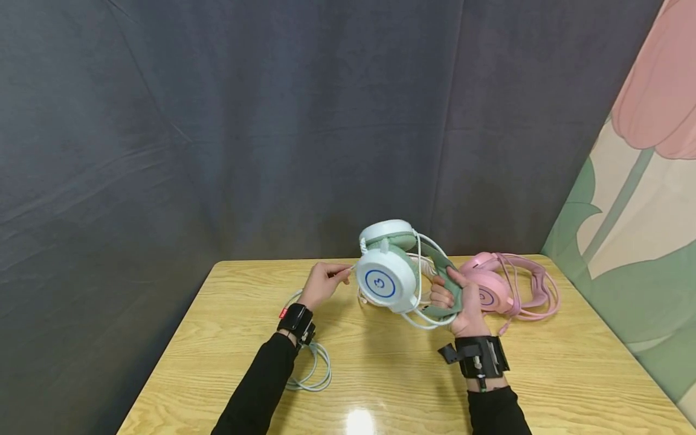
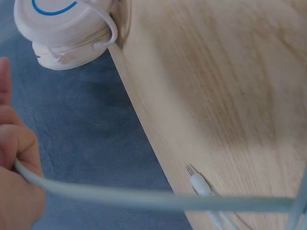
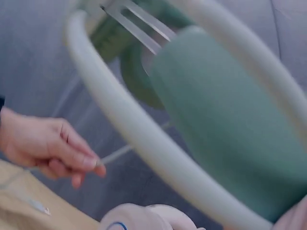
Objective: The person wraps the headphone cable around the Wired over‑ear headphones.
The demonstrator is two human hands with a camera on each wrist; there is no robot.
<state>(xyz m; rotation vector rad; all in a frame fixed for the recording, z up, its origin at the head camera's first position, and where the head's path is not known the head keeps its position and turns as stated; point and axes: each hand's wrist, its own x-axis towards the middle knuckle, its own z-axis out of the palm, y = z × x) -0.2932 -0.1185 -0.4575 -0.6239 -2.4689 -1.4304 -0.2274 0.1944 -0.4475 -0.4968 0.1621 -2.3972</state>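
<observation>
My right hand (image 1: 470, 305) grips the green padded headband of a white-and-green headset (image 1: 383, 275), lifted above the table with its ear cups toward the left. In the right wrist view the headband (image 3: 225, 120) fills much of the frame, and only a little of the right hand (image 3: 292, 218) shows. My left hand (image 1: 323, 283) pinches the pale cable (image 2: 120, 197) between thumb and fingertips, just left of the ear cups. From there the cable runs down to loose loops (image 1: 326, 368) on the table. A pale plug (image 2: 199, 184) with metal pins lies on the wood.
A pink headset (image 1: 533, 290) with its cable wrapped round it lies at the right on the wooden table (image 1: 217, 344). Another white headset (image 2: 62, 24) sits by the back edge, largely hidden in the head view. A dark curtain (image 1: 304, 133) hangs behind.
</observation>
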